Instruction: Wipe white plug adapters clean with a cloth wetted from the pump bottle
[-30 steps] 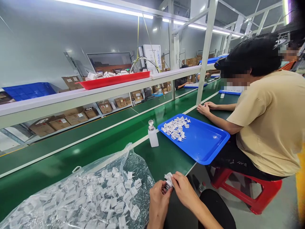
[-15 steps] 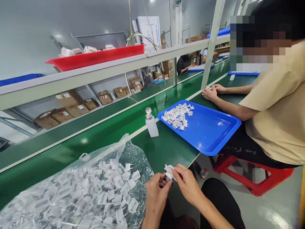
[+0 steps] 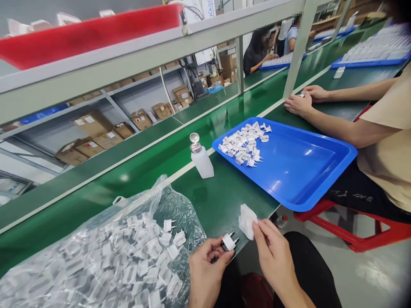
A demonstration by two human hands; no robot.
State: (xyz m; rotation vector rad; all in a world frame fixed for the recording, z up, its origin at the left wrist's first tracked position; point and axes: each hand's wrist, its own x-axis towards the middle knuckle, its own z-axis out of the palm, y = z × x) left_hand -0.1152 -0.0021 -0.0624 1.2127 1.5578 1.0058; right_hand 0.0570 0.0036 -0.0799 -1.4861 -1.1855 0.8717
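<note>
My left hand [image 3: 208, 269] pinches a small white plug piece [image 3: 229, 241], its two pins pointing right, over the edge of the green table. To its right, my right hand [image 3: 276, 252] grips a crumpled white cloth [image 3: 247, 221] between thumb and fingers. The cloth and the plug piece are apart. Many similar white pieces [image 3: 138, 265] lie on a clear plastic bag [image 3: 186, 214] left of my hands. Further off, a blue tray [image 3: 289, 171] holds more white plug pieces [image 3: 240, 143] at its left end.
A white bottle with a metal top [image 3: 203, 161] stands left of the blue tray. A co-worker's hands [image 3: 302, 102] are at the table beyond the tray. A red tray [image 3: 96, 36] sits on the overhead rail. A red stool [image 3: 346, 231] is at the right.
My right hand and the cloth have moved right, away from the plug piece in my left hand, whose pins now show. The camera view has shifted downward.
</note>
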